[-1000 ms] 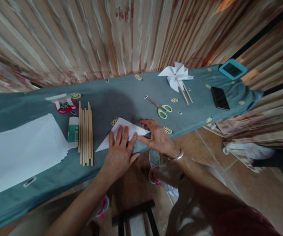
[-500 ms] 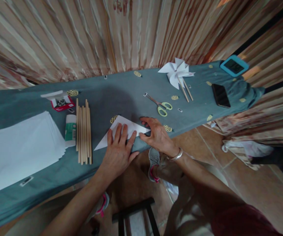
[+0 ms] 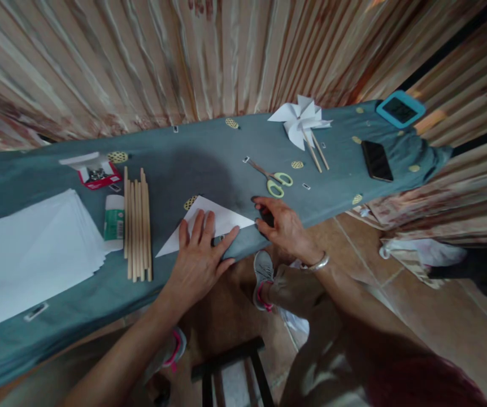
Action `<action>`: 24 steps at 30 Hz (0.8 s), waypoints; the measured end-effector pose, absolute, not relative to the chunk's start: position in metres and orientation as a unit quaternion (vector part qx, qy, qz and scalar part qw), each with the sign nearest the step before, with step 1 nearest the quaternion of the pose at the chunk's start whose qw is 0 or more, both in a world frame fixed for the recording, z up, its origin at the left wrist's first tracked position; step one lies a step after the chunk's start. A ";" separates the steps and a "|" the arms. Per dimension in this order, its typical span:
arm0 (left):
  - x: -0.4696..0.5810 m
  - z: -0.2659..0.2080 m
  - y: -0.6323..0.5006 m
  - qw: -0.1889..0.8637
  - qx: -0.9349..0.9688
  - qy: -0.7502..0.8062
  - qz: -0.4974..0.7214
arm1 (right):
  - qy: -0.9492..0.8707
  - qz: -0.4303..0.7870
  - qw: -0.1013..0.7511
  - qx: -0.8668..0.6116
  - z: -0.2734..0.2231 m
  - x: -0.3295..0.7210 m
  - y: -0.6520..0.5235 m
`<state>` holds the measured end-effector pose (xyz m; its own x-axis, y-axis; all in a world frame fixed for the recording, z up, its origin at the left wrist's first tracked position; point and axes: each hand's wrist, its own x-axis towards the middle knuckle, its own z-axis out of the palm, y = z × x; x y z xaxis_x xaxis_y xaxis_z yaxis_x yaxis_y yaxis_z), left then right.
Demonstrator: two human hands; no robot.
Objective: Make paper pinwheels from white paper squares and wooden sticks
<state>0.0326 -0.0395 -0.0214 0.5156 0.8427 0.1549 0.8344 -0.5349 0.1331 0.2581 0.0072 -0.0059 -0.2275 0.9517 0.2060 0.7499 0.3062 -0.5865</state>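
Observation:
A white sheet of paper folded into a triangle [image 3: 227, 217] lies near the table's front edge. My left hand [image 3: 196, 260] rests on it with fingers spread, pressing its lower left side flat. At the triangle's right-hand tip is my right hand [image 3: 283, 227], its thumb and forefinger apart and curved. The thumb is close to the tip; whether it touches the paper I cannot tell. Beyond my right hand lie scissors [image 3: 276, 183] with light green handles. Left of the paper is a bundle of wooden sticks [image 3: 137, 226], beside a green and white glue stick [image 3: 113, 219].
At left are a stack of white paper [image 3: 35, 249] and an open red box [image 3: 99, 174] of small metal pieces. Paper pinwheels [image 3: 300, 121] on sticks, a black phone [image 3: 377, 161] and a blue-framed timer [image 3: 400, 109] lie right. A dark stool [image 3: 229, 357] stands below.
My right hand has slid right, off the folded paper to its tip, and its thumb and forefinger now show a gap. My left hand stays flat on the paper. The view has shifted slightly.

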 end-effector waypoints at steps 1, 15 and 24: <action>0.032 -0.022 -0.040 0.021 0.871 0.480 0.104 | -0.760 0.186 0.275 -0.558 -0.005 0.258 0.007; 0.028 -0.019 -0.042 0.023 0.872 0.481 0.089 | -0.805 0.139 0.253 -0.518 -0.008 0.240 0.002; 0.005 -0.018 -0.055 0.005 0.870 0.484 0.092 | -0.804 0.143 0.240 -0.524 -0.008 0.241 0.003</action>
